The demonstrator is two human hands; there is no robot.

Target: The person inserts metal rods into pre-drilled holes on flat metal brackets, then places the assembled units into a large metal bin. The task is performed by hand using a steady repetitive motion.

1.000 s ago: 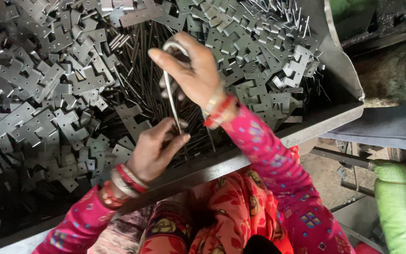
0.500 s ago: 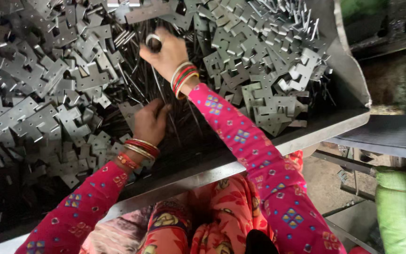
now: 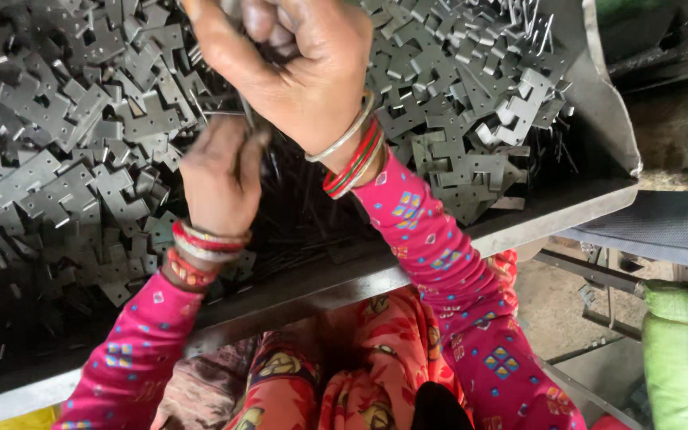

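Head view, only one cam: right hand [image 3: 300, 68] is raised close to the lens, fist curled tight w/ fingers folded in; sth thin & dark seems caught inside, prob. a bundle of thin metal pins [image 3: 228, 103] poking out below toward the left, but what the fist actually clamps can't be told for sure. Left hand [image 3: 220, 175] sits lower, just under & beside the right, fingers pinched up at those same pins; how far its fingers are closed is hidden by its own back. Both hands hover over a big metal tray [image 3: 591, 199] heaped w/ flat grey hinge plates [image 3: 57, 103], w/ a dark patch of loose pins [image 3: 296, 231] lying in the middle near the front rim. Risks, as I judge it: sharp stamped edges & pin ends could nick bare fingers; a loose hold could let pins slide out & scatter back into the heap; bangles [image 3: 352, 155] could snag on plates. Hard to make out: right fingertips cut off by top edge, pin count blurred, tray's left end & front lost in shadow. Green padded thing [image 3: 674, 350] at the right edge is partly cropped, unclear what it is.
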